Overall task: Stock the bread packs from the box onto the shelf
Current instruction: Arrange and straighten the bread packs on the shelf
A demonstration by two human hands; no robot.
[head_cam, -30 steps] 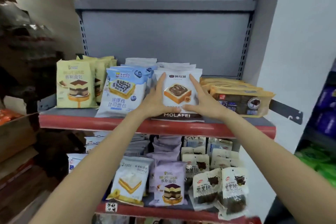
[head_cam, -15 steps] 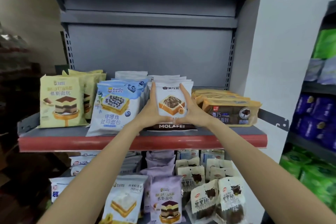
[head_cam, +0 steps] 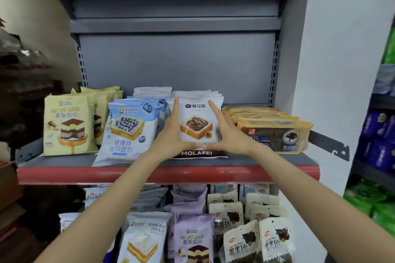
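Observation:
A white Molafei bread pack (head_cam: 197,119) with a chocolate toast picture stands upright on the red-edged shelf (head_cam: 166,174), at the front of a row of the same packs. My left hand (head_cam: 171,134) presses flat on its left edge and my right hand (head_cam: 228,134) on its right edge, thumbs meeting below the picture. Both hands frame the pack, fingers pointing up. The box is not in view.
Left of it stand blue blueberry toast packs (head_cam: 128,130) and yellow mousse bread packs (head_cam: 68,124). Orange chocolate packs (head_cam: 273,134) lie stacked on the right. The lower shelf holds more bread packs (head_cam: 192,239). A white side panel (head_cam: 342,70) borders the right.
My hands stay on the Molafei pack, which now stands a little more upright and squared in its row. The camera view has shifted slightly.

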